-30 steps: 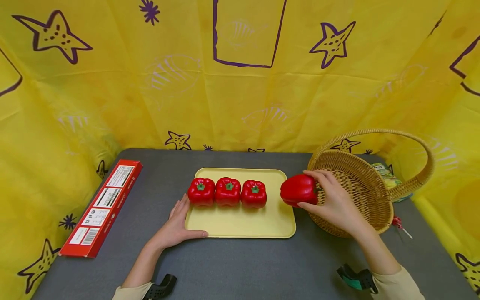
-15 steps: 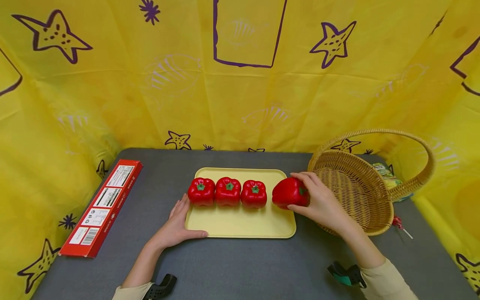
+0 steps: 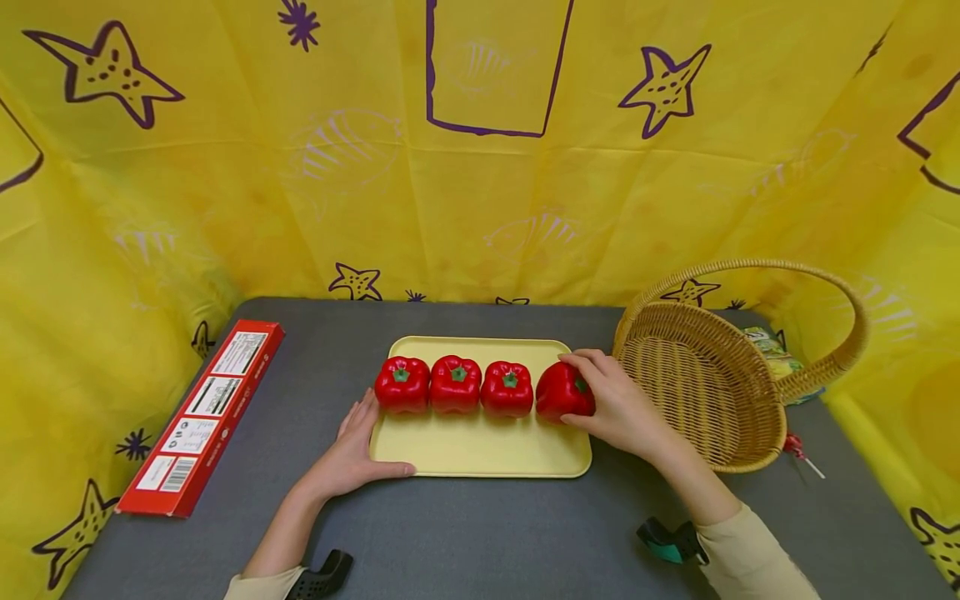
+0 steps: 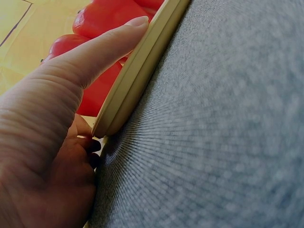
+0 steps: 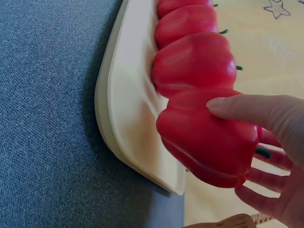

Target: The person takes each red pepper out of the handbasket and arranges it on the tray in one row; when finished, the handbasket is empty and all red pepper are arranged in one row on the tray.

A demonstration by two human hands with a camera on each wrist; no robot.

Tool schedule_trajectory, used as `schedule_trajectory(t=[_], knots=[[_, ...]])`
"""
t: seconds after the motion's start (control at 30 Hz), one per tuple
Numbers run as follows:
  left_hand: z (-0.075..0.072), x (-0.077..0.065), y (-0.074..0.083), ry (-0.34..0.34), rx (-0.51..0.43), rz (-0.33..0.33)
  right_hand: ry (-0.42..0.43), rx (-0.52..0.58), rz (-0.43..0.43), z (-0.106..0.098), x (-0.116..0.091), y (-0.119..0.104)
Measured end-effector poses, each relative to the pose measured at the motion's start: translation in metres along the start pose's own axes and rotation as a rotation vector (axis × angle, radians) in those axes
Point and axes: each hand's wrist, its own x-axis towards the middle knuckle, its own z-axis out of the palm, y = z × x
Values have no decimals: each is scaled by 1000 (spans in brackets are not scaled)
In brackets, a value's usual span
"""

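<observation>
My right hand [image 3: 618, 407] holds a red bell pepper [image 3: 558, 393] over the right end of the pale yellow tray [image 3: 487, 450]. In the right wrist view the thumb lies on one side of this tilted pepper [image 5: 209, 137], the fingers behind it, and its green stem points toward the palm. Three more red bell peppers stand in a row on the tray, stems up: a left one [image 3: 402, 385], a middle one [image 3: 455, 385] and a right one [image 3: 507, 390]. My left hand [image 3: 348, 454] rests at the tray's front left corner, thumb straight along the rim [image 4: 137, 66].
To the right stands a wicker basket [image 3: 697, 392] with a tall arched handle. Behind it is a colourful packet [image 3: 776, 354], and a red lollipop [image 3: 795, 446] lies beside it. A long red box [image 3: 206, 417] lies at the left. Yellow patterned cloth [image 3: 480, 208] surrounds the grey table.
My right hand has carried the pepper left from the basket's edge to beside the row on the tray, tipping its stem upward. The left hand has stayed at the tray's corner.
</observation>
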Motion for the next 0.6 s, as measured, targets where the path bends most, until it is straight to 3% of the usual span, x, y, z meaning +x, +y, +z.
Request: schedule_trajectory(t=[0.6], knots=[[-1, 0, 1, 4, 5, 3, -40, -35, -49, 10, 11, -1]])
